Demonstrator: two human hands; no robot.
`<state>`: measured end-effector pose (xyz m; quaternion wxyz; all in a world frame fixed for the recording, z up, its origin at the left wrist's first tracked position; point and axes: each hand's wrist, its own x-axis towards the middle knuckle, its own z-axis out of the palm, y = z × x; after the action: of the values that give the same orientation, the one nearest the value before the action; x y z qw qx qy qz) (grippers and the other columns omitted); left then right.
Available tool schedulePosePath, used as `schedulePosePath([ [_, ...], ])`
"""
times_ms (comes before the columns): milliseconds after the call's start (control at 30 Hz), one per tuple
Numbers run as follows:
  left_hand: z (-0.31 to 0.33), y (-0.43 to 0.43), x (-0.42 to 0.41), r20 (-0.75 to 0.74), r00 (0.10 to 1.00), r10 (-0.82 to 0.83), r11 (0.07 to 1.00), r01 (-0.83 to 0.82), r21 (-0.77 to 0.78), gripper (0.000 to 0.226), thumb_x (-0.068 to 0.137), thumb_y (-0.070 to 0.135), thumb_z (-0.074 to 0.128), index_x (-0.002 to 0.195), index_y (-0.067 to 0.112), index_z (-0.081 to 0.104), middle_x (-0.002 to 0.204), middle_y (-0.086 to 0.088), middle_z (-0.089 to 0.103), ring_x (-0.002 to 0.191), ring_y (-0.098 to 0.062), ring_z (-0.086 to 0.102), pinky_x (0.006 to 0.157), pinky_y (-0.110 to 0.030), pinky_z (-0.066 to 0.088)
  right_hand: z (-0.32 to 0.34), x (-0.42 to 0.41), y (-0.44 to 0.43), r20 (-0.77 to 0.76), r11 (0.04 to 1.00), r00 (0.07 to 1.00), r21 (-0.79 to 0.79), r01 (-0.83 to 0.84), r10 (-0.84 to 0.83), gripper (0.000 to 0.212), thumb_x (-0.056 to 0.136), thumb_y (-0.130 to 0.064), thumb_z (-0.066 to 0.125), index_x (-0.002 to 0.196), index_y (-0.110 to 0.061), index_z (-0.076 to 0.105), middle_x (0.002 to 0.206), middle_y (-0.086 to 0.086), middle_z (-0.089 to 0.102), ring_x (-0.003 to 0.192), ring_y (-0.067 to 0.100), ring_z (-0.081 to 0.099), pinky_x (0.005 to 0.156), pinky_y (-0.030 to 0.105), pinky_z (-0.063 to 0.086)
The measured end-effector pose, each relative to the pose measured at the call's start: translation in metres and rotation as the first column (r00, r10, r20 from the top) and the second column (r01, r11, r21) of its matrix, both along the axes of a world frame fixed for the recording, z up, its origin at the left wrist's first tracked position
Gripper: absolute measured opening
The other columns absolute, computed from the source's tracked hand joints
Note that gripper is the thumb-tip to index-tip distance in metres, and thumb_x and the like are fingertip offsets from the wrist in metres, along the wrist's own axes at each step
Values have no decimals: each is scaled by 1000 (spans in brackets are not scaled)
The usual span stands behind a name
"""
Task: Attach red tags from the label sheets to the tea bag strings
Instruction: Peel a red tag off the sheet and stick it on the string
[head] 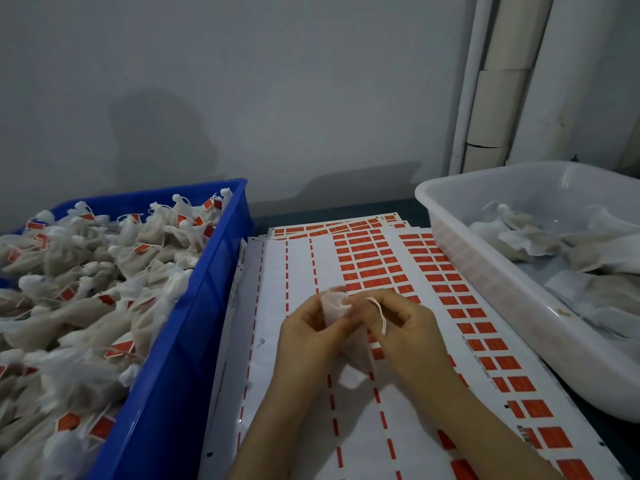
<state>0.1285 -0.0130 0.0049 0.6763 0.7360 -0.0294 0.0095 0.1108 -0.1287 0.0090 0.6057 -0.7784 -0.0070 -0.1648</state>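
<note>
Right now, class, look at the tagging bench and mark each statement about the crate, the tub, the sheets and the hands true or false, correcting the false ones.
1. The blue crate holds tagged bags. True.
2. The white tub stands on the person's left. False: it is on the right, and the crate is on the left.
3. The left hand holds a tea bag while the right hand pinches its string. True.
4. That string already carries a red tag. False: no tag shows on it.
5. The label sheets are stripped bare. False: many red tags remain.
</note>
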Motion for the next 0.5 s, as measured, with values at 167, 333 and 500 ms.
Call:
schedulePosePath([
  [167,1,1,-3,22,999,31,998,-32,49,32,62,54,65,83,30,65,76,24,66,76,7,62,49,-3,43,2,3,-6,-1,995,997,63,78,-78,13,66,-54,52,73,-46,60,71,-40,60,76,-14,60,53,2,41],
  [333,-1,1,-2,38,998,40,997,-43,65,9,79,39,68,84,32,66,78,33,64,79,15,58,49,0,41,0,4,-7,15,994,996,73,86,-87,20,65,-54,53,76,-40,62,78,-34,63,79,-9,61,63,6,45],
  [500,0,0,-1,60,996,63,997,-66,50,2,80,35,69,82,33,68,77,38,63,82,21,54,52,4,38,-4,5,-5,22,995,996,57,80,-81,23,65,-55,52,78,-39,61,78,-32,64,78,-4,63,64,8,46],
])
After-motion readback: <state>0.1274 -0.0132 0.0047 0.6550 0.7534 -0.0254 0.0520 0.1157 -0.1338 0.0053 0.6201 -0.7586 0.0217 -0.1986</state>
